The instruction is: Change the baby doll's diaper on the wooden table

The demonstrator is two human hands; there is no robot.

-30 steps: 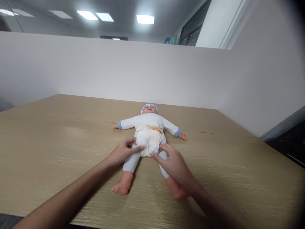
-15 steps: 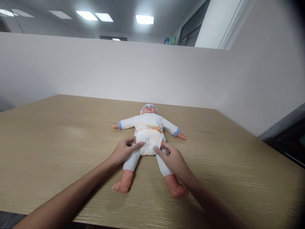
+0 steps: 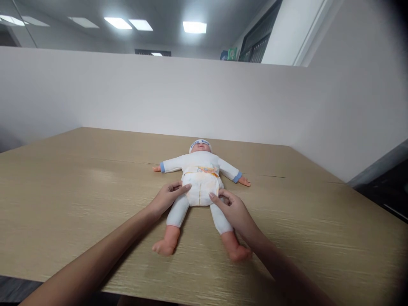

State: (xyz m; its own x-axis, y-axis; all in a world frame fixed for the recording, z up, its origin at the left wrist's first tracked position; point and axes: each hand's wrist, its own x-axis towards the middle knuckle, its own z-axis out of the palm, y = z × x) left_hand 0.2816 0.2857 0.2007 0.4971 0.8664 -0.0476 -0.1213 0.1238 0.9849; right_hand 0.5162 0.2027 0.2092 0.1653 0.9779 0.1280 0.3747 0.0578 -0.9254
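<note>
A baby doll (image 3: 201, 162) lies on its back on the wooden table (image 3: 73, 187), arms spread, head away from me. It wears a white suit, a headband and a white diaper (image 3: 200, 190) with a yellow waistband. My left hand (image 3: 165, 199) pinches the diaper's edge at the doll's hip on the left, thumb over forefinger. My right hand (image 3: 234, 211) has its fingers curled on the diaper's lower edge on the right, above the thigh. The doll's bare feet point toward me.
A white partition wall (image 3: 159, 93) stands along the table's far edge. The table's right edge drops off to a dark floor area (image 3: 385, 187). Ceiling lights show above the partition.
Both hands have slid a little up the diaper's leg edges toward the doll's hips. My right hand came off the thigh, so that leg now shows.
</note>
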